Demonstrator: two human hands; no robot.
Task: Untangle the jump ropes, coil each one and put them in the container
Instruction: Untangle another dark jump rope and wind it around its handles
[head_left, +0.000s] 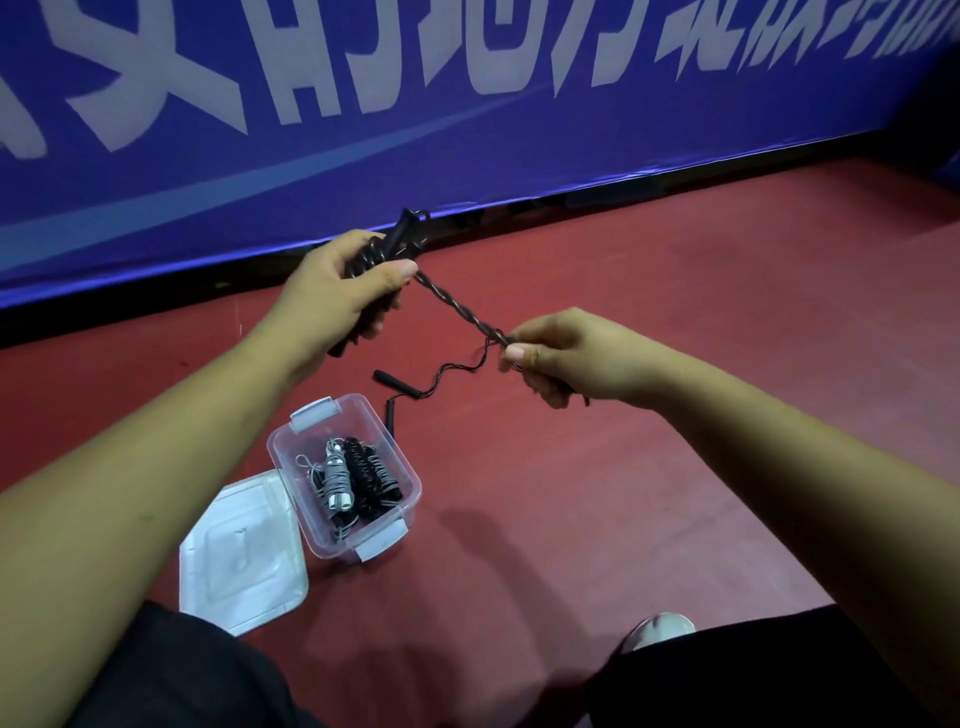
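Note:
My left hand (337, 291) grips a partly coiled black jump rope with its black handles (399, 234) sticking up past my fingers. A twisted stretch of black cord (457, 306) runs taut from it down to my right hand (561, 358), which pinches the cord. Below my hands, a loose black cord (447, 371) with two black handles (397, 382) lies on the red floor. The clear plastic container (311, 499) stands open on the floor beneath my left forearm. Inside it lie a coiled grey rope (335, 478) and a coiled black rope (369, 480).
The container's clear lid (244, 561) lies flat on the floor just left of it. A blue banner with white characters (467, 130) runs along the back. My dark trouser legs and a light shoe (660, 629) are at the bottom. Red floor (675, 249) stretches to the right.

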